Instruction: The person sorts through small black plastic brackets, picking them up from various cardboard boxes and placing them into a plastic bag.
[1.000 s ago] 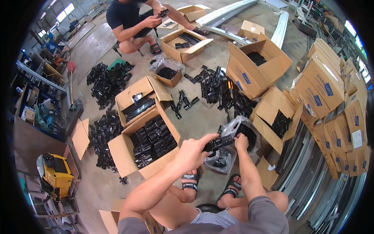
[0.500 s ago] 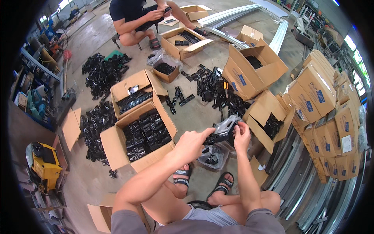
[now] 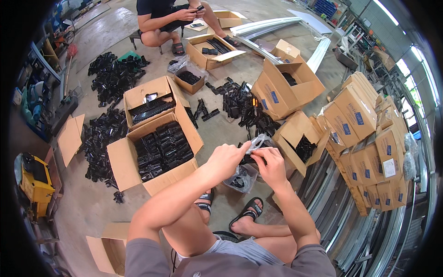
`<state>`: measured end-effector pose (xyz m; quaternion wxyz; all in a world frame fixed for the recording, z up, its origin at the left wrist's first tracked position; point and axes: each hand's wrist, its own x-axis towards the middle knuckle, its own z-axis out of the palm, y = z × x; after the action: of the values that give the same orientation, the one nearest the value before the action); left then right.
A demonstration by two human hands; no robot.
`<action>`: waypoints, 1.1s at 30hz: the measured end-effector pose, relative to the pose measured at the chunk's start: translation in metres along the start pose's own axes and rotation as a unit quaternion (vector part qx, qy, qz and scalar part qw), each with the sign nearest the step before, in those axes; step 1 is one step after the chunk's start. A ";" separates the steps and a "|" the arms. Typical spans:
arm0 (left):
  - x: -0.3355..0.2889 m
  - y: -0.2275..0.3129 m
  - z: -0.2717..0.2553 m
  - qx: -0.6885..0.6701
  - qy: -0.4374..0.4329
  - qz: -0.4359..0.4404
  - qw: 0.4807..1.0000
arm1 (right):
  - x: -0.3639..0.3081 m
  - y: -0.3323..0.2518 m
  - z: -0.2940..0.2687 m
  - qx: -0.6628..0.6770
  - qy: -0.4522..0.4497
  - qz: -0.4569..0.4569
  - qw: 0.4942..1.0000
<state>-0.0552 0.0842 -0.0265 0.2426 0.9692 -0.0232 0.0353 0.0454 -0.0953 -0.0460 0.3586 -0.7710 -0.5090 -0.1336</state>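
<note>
Black glossy part (image 3: 248, 159) in right hand (image 3: 272, 169), crinkled clear bag (image 3: 244, 180)

glossy black parts (image 3: 164, 150), apparently plastic, matt brown cardboard boxes (image 3: 122, 164), smooth grey floor (image 3: 76, 198), shiny metal strips (image 3: 391, 235)

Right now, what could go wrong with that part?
1. The black part between the left hand and right hand could slip and get lost among the floor pile.
2. Clear plastic film just beyond the hands might snag on it.
3. The open sandals would give toes little protection from a drop.
</note>
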 end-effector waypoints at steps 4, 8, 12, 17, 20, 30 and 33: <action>-0.003 0.004 -0.002 -0.009 0.005 0.012 1.000 | 0.000 -0.004 -0.005 -0.028 -0.031 -0.026 0.999; -0.004 0.004 0.001 -0.014 0.006 0.019 1.000 | -0.005 -0.008 -0.008 -0.032 -0.041 -0.018 0.998; -0.009 0.008 -0.006 -0.016 -0.006 0.017 1.000 | -0.008 -0.013 -0.011 -0.029 -0.053 -0.013 0.998; -0.015 0.010 -0.011 -0.013 -0.027 0.006 1.000 | -0.014 -0.016 -0.014 -0.018 -0.036 -0.011 0.999; -0.022 0.008 -0.011 -0.019 -0.028 0.007 0.999 | -0.017 -0.019 -0.010 0.000 -0.020 0.003 1.000; -0.018 0.011 -0.031 -0.118 0.011 -0.017 0.993 | -0.037 0.003 0.010 0.558 0.032 0.384 0.735; -0.015 0.012 -0.034 -0.171 -0.002 -0.032 0.985 | -0.034 0.003 0.018 0.597 0.090 0.397 0.692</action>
<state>-0.0730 0.0896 0.0079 0.4059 0.9137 0.0017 0.0214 0.0294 -0.1073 -0.0794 0.8070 -0.5092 -0.0932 0.2842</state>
